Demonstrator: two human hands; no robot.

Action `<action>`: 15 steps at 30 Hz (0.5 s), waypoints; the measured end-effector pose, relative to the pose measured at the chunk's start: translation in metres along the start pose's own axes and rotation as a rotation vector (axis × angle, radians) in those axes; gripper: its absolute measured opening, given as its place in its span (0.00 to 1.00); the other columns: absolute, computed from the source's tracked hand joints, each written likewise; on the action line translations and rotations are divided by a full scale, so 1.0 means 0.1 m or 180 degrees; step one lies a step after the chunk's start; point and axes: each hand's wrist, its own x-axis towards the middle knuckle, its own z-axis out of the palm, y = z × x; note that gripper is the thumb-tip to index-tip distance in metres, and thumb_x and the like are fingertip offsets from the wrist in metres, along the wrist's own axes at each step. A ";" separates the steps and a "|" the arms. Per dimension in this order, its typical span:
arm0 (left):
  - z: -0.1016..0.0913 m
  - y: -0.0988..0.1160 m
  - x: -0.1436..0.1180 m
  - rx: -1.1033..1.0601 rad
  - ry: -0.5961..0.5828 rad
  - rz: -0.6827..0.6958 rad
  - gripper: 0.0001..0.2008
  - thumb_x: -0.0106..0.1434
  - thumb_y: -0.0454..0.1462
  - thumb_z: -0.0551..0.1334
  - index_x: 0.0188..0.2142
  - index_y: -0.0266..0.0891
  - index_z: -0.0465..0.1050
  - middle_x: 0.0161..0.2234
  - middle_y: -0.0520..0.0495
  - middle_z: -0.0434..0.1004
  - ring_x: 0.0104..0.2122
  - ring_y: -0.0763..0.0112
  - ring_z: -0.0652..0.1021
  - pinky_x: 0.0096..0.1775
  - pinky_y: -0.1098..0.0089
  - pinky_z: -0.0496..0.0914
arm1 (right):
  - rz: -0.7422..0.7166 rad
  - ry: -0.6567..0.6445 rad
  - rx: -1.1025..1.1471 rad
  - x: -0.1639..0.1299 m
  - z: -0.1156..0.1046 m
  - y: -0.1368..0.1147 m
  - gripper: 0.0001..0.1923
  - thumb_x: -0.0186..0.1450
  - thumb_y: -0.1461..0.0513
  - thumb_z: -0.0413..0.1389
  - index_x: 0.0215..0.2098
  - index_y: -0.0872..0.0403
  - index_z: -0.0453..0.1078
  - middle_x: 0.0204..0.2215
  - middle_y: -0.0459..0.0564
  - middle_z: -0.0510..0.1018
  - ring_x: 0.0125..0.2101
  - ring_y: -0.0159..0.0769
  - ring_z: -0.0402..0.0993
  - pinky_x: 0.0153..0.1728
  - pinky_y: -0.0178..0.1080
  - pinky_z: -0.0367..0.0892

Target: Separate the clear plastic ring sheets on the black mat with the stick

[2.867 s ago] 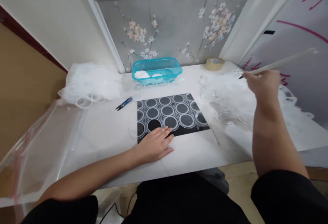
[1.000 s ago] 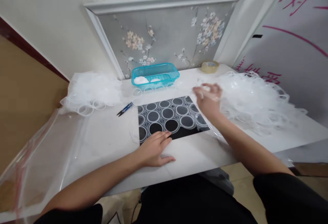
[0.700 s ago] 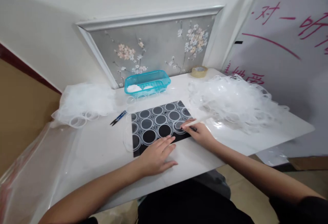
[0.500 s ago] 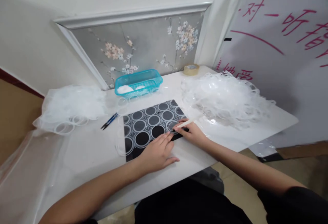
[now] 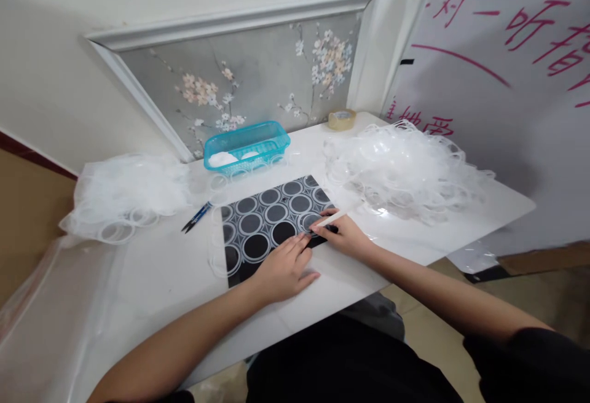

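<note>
A translucent sheet with rows of ring shapes lies over a black board on the table. My left hand rests flat on the lower edge of the sheet, fingers stretched out and thumb apart. Just right of it, my right hand is closed round a slim white pen-like stick. The stick slants up to the right, and its lower end is at a ring near the sheet's right side. Its tip is too small to make out. Some circles look solid black, others greyish.
A heap of clear ring-patterned sheets covers the table's right; another pile is at left. Blue-handled snips lie left of the board. Behind stand a turquoise basket holding white pieces and a tape roll. A framed floral panel backs the table.
The view has shifted slightly. Both hands keep nearly the same place on the sheet, and the white stick is still in my right hand with little visible movement.
</note>
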 end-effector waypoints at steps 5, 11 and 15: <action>0.01 0.00 0.00 -0.0163 0.0024 -0.0107 0.22 0.67 0.48 0.55 0.48 0.29 0.66 0.54 0.28 0.68 0.57 0.51 0.67 0.56 0.54 0.65 | -0.0540 0.0018 -0.0737 -0.13 0.10 -0.04 0.11 0.67 0.61 0.52 0.38 0.49 0.77 0.38 0.49 0.82 0.55 0.48 0.68 0.56 0.54 0.62; -0.05 -0.02 0.02 -0.0475 0.0066 -0.0201 0.20 0.65 0.48 0.58 0.45 0.33 0.67 0.53 0.32 0.68 0.55 0.52 0.69 0.55 0.54 0.66 | -0.0716 0.0575 -0.1871 0.33 -0.37 -0.05 0.13 0.63 0.69 0.51 0.38 0.49 0.75 0.36 0.49 0.82 0.54 0.50 0.66 0.59 0.63 0.47; -0.06 -0.03 0.00 -0.0413 0.0121 -0.0147 0.20 0.65 0.48 0.58 0.43 0.31 0.68 0.54 0.31 0.68 0.54 0.51 0.70 0.55 0.55 0.67 | 0.0042 0.2025 -0.1448 0.60 -0.90 0.06 0.12 0.67 0.61 0.48 0.35 0.50 0.74 0.39 0.51 0.80 0.45 0.48 0.71 0.53 0.57 0.60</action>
